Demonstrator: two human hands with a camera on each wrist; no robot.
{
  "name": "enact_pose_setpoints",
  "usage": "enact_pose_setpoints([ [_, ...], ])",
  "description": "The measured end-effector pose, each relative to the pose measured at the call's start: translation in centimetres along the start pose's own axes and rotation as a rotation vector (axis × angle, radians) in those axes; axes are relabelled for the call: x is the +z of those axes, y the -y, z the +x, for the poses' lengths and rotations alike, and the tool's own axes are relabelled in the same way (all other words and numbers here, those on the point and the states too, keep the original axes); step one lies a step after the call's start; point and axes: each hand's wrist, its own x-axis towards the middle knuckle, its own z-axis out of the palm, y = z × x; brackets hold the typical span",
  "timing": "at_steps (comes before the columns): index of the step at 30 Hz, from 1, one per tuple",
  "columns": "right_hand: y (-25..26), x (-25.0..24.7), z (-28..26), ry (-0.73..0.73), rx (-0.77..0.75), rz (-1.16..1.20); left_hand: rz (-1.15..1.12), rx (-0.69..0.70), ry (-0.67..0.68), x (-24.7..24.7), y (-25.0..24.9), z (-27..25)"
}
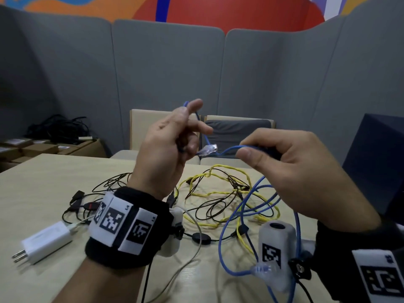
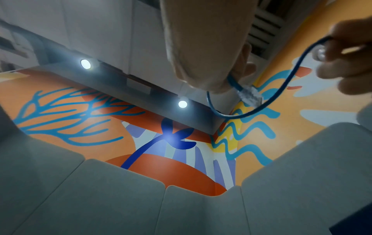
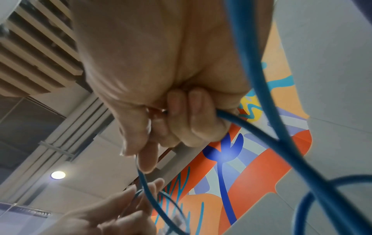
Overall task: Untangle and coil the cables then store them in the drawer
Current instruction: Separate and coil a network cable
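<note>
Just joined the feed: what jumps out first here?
Both hands are raised over the table, working the blue cable: the left hand holds it near its clear plug, and the right hand pinches it further along. Below lies a tangle of yellow cable and thin black leads, with a white charger at the left.

Blue Ethernet cable (image 1: 251,197): smooth plastic jacket, slight sheen; its RJ45 plug (image 1: 208,149) is looking clear, glossy plastic. Yellow twisted wire (image 1: 227,171): matt insulation. Table (image 1: 43,184): pale wood-grain laminate, satin finish. White charger (image 1: 47,239): glossy plastic w/ bare metal prongs. Far partition panels (image 1: 168,79): grey felt-like cloth, matt.
</note>
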Motion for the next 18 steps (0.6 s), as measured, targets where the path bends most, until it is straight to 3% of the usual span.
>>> enact_pose_setpoints([
  [5, 0.4, 0.9, -0.1, 0.165, 0.008, -0.05, -0.142, 0.011, 0.029, 1.3, 0.0, -0.5],
  [12, 0.3, 0.2, -0.1, -0.042, -0.059, -0.049, -0.019, -0.073, 0.092, 0.7, 0.6, -0.2],
  [16, -0.1, -0.6, 0.0, -0.185, -0.062, -0.061, 0.202, -0.077, 0.345, 0.3, 1.0, -0.7],
  [18, -0.4, -0.9, -0.1, -0.219, -0.04, -0.067, 0.254, -0.058, 0.396, 0.0, 1.0, -0.6],
])
